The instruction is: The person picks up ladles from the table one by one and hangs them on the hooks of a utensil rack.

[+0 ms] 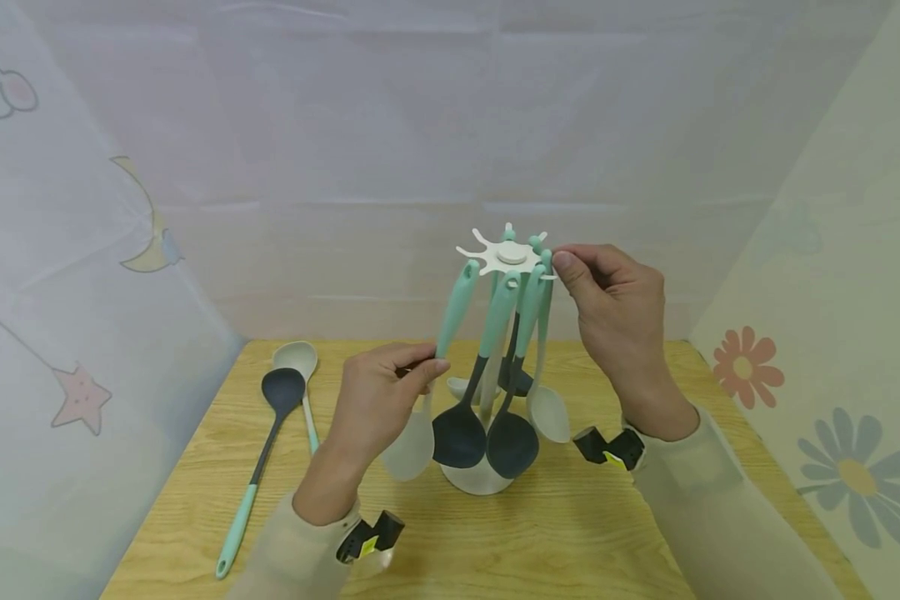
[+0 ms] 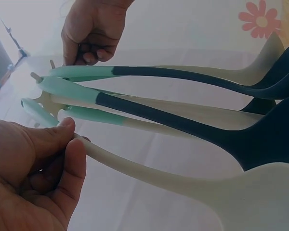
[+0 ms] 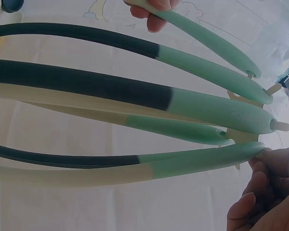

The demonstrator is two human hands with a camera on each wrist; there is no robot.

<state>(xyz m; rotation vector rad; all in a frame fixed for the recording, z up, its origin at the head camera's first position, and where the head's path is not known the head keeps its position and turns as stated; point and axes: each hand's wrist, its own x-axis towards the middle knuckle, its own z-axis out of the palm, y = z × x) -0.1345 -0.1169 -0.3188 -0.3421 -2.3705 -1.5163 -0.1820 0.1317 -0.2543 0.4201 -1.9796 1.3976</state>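
Note:
A white rotating utensil rack with hooked arms stands on a round white base. My left hand pinches a white broad-headed kitchen utensil just below its mint handle; the handle's holed end is right at one of the rack's arms. At the rack's right side, my right hand pinches at an arm tip, beside the handle end of a hanging white spoon. Two dark ladle-like utensils, one left and one right, hang in front.
On the wooden table, a dark ladle with a mint handle lies at the left, beside a white-headed utensil. More utensils hang behind the rack's post. Patterned cloth walls enclose the table.

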